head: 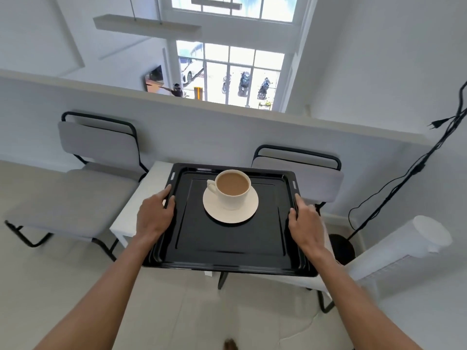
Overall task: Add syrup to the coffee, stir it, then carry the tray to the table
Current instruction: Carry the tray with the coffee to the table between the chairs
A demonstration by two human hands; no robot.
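Black tray (227, 238) gripped by both hands, coffee (232, 186) aboard

Small white table (131, 218) sat between two grey-cushioned chairs (75, 195), mostly hidden under the black tray (227, 246). Only its left edge and a near corner showed. Couldn't tell whether the tray rested on the tabletop or was held just above it. Tray carried a white saucer (242, 215), and on that a white cup (233, 189) of milky coffee, handle to the left, upright. Pale floor (75, 286) below.
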